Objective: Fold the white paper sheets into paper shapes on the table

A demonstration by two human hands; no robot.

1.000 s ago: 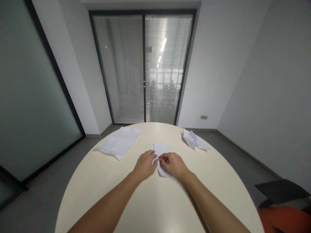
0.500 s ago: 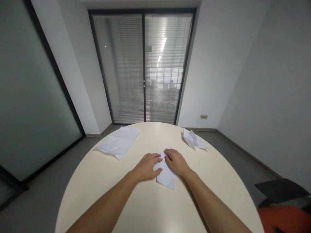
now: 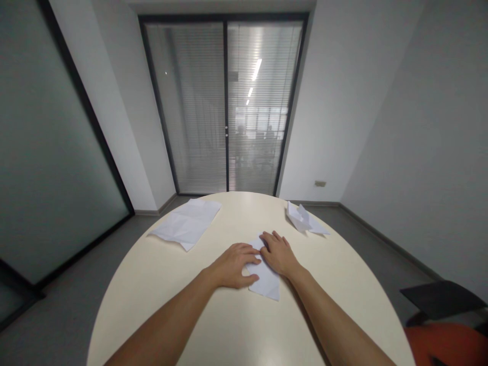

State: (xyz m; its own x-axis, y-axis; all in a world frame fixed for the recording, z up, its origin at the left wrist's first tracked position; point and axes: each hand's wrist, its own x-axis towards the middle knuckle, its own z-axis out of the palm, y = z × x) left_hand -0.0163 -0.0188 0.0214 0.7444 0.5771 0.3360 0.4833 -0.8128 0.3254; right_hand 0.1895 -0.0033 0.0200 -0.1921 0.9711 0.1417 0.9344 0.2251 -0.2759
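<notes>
A folded white paper (image 3: 266, 280) lies on the round cream table (image 3: 236, 325), between and partly under my hands. My left hand (image 3: 235, 265) rests on its left edge, thumb and fingers apart. On the upper right part of the paper is my right hand (image 3: 279, 252), its fingers spread and pressing down. The paper's far end is partly covered by the fingers of both hands.
A creased white sheet (image 3: 186, 223) lies flat at the table's far left. At the far right edge sits a folded paper shape (image 3: 301, 218). A black and orange chair (image 3: 446, 340) stands at the lower right, beyond the table.
The folded paper has shifted slightly right and toward me. My left hand has moved a little right, and my right hand's fingers have spread more.
</notes>
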